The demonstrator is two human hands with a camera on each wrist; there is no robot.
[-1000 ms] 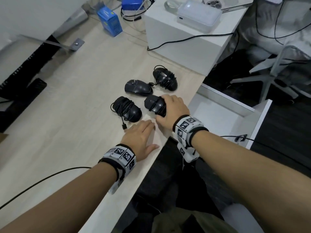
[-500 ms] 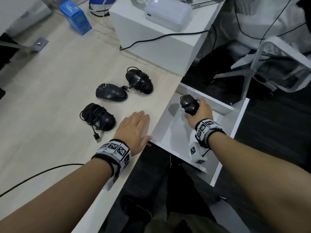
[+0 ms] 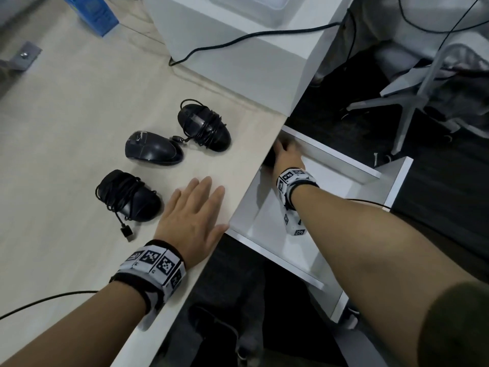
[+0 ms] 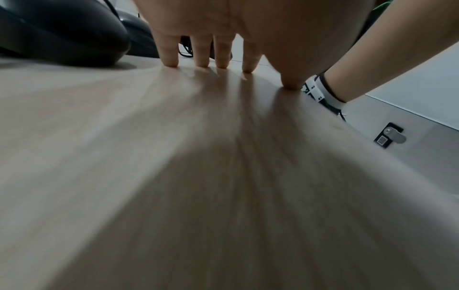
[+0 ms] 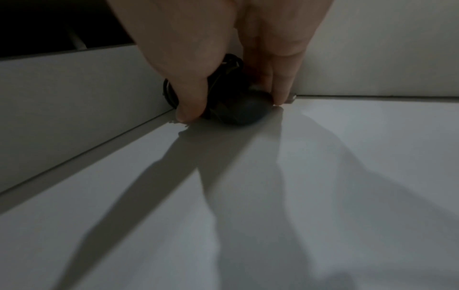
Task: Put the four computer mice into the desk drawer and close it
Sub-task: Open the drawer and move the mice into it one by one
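Writing: only the black-and-white square marker patterns on the wristbands (image 3: 152,263); in the left wrist view small characters on the right band are too small to read.
Right hand (image 3: 287,156): reaches into the far left corner of the open white drawer (image 3: 341,168), thumb and fingers curled round a black mouse (image 5: 236,109) that sits on the drawer floor against the corner.
Right wrist view alone shows: that mouse's rounded matte shell with its cable wound round the body, the thumb tip (image 5: 188,111) down at the floor on one side, fingertips on the other. From the head view it is almost hidden under the desk edge.
Left hand (image 3: 191,221): flat on the pale wood-grain desk (image 3: 66,128), fingers straight and slightly spread, holding nothing; the thumb lies at the desk edge.
Left wrist view alone shows: all fingertips (image 4: 171,60) pressed on the desk, and a small metal latch plate (image 4: 389,135) on the drawer's inner wall.
Mice on the desk: three, all black. Cable-wrapped mouse (image 3: 129,197) just beside the left hand, its USB plug (image 3: 127,231) lying loose; smooth glossy mouse (image 3: 153,148) beyond it; another cable-wrapped mouse (image 3: 203,128) furthest back.
Others: blue box (image 3: 98,11), white cabinet (image 3: 238,62) with a black cable over it.
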